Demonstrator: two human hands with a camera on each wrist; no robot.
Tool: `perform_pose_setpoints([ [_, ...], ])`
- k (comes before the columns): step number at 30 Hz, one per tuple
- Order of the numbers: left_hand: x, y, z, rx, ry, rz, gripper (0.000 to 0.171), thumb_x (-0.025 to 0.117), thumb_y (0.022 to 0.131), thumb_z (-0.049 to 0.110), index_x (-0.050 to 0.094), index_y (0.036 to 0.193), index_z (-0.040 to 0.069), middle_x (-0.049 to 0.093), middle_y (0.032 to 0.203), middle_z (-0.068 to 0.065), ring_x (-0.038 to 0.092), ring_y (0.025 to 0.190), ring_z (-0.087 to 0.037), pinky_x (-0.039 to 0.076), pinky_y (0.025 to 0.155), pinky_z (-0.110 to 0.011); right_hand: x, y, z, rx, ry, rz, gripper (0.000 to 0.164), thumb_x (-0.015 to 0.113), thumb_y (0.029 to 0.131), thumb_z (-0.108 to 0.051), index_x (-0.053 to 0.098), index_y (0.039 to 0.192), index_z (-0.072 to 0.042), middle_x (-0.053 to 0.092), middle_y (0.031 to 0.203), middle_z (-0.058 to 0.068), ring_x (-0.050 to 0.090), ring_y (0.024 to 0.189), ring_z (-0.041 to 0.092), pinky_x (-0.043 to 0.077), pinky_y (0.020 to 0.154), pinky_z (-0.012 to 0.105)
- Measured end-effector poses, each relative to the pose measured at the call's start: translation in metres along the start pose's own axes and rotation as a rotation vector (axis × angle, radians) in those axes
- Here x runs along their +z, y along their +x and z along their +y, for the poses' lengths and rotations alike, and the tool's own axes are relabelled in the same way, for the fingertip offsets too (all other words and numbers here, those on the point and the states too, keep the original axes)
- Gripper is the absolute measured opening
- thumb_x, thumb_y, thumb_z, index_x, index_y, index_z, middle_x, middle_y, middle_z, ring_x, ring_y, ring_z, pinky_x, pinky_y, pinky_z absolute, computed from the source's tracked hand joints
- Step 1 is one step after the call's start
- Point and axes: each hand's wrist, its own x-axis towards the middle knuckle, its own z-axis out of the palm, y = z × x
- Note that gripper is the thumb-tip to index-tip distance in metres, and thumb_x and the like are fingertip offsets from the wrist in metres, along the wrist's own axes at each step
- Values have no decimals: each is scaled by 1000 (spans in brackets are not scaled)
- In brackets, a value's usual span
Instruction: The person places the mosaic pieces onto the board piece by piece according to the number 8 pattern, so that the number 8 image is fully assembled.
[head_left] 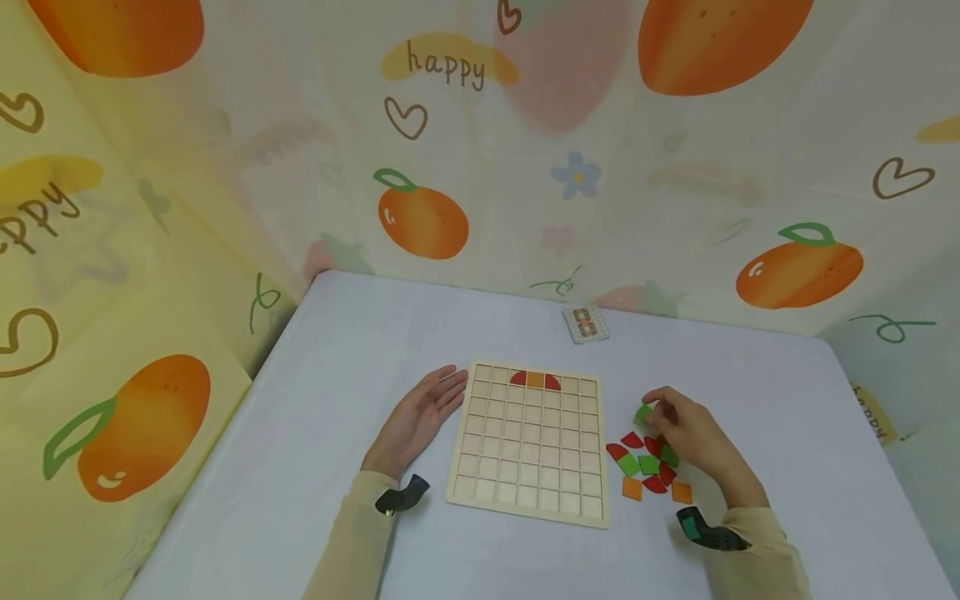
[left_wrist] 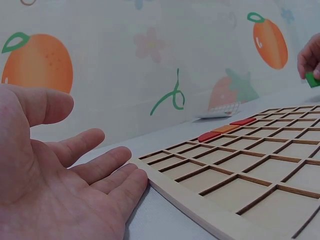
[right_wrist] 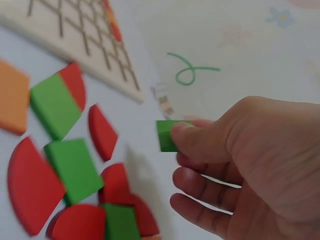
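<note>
Between thumb and fingers, my right hand (head_left: 686, 429) pinches a green square tile (right_wrist: 167, 136), held above the table to the right of the board. Beneath and beside that hand lies a loose pile of red quarter-round tiles (right_wrist: 35, 187), green square tiles (right_wrist: 75, 170) and orange square tiles (head_left: 632, 488). My left hand (head_left: 420, 417) rests with extended fingers at the left edge of the wooden grid board (head_left: 517, 442), palm facing inward. In the board's far row, an orange square (head_left: 535, 380) sits between two red quarter-round tiles (head_left: 518, 378).
A small stack of pattern cards (head_left: 586, 324) lies behind the board, toward the table's far edge. The white-covered table (head_left: 360, 333) meets a printed cloth backdrop (head_left: 480, 167) at the back and another at the left.
</note>
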Motion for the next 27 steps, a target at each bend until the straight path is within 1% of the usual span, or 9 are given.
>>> perform_pose_setpoints([
  [3, 0, 0, 0, 4, -5, -1, 53, 34, 113, 25, 19, 160, 5, 25, 166, -18, 25, 156, -28, 28, 127, -33, -4, 1, -4, -41, 33, 50, 31, 62, 99, -6, 61, 129, -4, 55, 91, 7, 50, 85, 21, 47, 64, 20],
  [6, 0, 0, 0, 8, -15, -3, 53, 33, 113, 25, 20, 160, 4, 24, 166, -19, 24, 156, -29, 28, 127, -34, -8, 2, -10, -69, 59, 89, 30, 62, 100, -7, 62, 129, -3, 60, 95, 9, 54, 88, 22, 50, 69, 19],
  [11, 0, -1, 0, 10, -13, -9, 53, 32, 113, 27, 21, 159, 5, 24, 166, -19, 24, 156, -29, 28, 127, -34, -12, 7, -20, -76, 98, 129, 29, 62, 101, -12, 62, 128, -3, 69, 103, 13, 63, 93, 26, 53, 77, 16],
  [16, 0, -2, 0, 11, -11, -10, 54, 32, 113, 28, 20, 160, 5, 24, 166, -19, 24, 156, -29, 27, 127, -34, -12, 18, -30, -71, 162, 154, 28, 62, 102, -17, 63, 127, -4, 73, 108, 15, 67, 98, 28, 53, 81, 14],
  [19, 0, -3, 1, 7, -16, -10, 54, 32, 113, 29, 20, 160, 5, 24, 166, -19, 24, 156, -29, 27, 127, -34, -11, 24, -37, -87, 211, 159, 27, 61, 103, -18, 64, 126, -4, 75, 110, 17, 68, 97, 18, 53, 81, 13],
  [20, 1, -3, 1, 6, -18, -10, 54, 32, 113, 29, 20, 160, 5, 24, 166, -19, 24, 156, -29, 27, 127, -34, -11, 25, -39, -94, 228, 160, 27, 61, 103, -18, 64, 125, -3, 75, 110, 17, 69, 97, 17, 53, 81, 14],
  [24, 1, -2, 1, -1, -22, -8, 54, 33, 113, 28, 20, 159, 5, 23, 167, -18, 24, 156, -29, 26, 128, -34, -9, 30, -47, -99, 276, 152, 25, 62, 102, -18, 65, 122, -3, 76, 108, 16, 66, 92, 2, 54, 82, 18],
  [26, 1, -2, 2, -3, -24, -9, 53, 33, 113, 28, 20, 159, 5, 23, 167, -18, 23, 157, -28, 26, 128, -34, -7, 32, -50, -93, 287, 144, 25, 62, 102, -20, 65, 121, -4, 76, 106, 15, 65, 92, 0, 54, 82, 21],
  [27, 1, -2, 2, -4, -23, -9, 53, 33, 113, 28, 20, 159, 5, 23, 167, -18, 23, 157, -28, 26, 128, -34, -6, 33, -51, -91, 287, 141, 24, 62, 102, -21, 65, 120, -4, 76, 106, 15, 63, 91, -4, 54, 82, 22],
])
